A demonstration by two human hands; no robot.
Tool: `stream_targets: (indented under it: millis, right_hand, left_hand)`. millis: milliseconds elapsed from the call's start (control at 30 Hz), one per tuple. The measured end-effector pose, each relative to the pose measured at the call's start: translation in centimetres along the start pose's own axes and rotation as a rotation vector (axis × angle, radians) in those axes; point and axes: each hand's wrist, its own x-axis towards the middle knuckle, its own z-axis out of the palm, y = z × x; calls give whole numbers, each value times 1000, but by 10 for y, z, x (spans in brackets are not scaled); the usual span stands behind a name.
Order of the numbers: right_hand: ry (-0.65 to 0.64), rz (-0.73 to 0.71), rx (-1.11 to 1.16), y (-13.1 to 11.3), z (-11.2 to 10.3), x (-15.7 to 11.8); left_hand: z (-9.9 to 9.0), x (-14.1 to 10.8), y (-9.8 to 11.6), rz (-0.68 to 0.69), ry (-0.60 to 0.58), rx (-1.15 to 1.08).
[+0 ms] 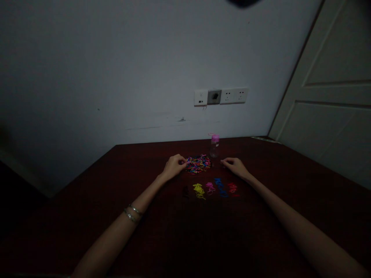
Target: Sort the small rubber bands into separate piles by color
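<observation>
A mixed pile of colourful bands (199, 163) lies on the dark red table (139, 173). My left hand (175, 166) touches the pile's left edge, thumb and fingers pinched together; what they grip is too small to make out. To the right of the pile, my right hand (235, 166) is also pinched near the tabletop, its fingertips too dim to show any held item. Nearer to me lie separate groups: dark bands (185, 191), yellow bands (198, 190), pink bands (210, 188), blue bands (221, 187) and red bands (232, 188).
Behind the pile stands a clear bottle (214, 149) with a pink lid. The table's far edge meets a pale wall (145, 77) bearing sockets (233, 95) and a switch (214, 97). A panelled door (333, 116) is at the right.
</observation>
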Motion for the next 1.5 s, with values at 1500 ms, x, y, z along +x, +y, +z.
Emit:
stream_targets:
  millis: [1500]
  right_hand:
    - [-22,31,-87,-4,3,-1]
  left_hand:
    - [25,-36,90,297,-427,188]
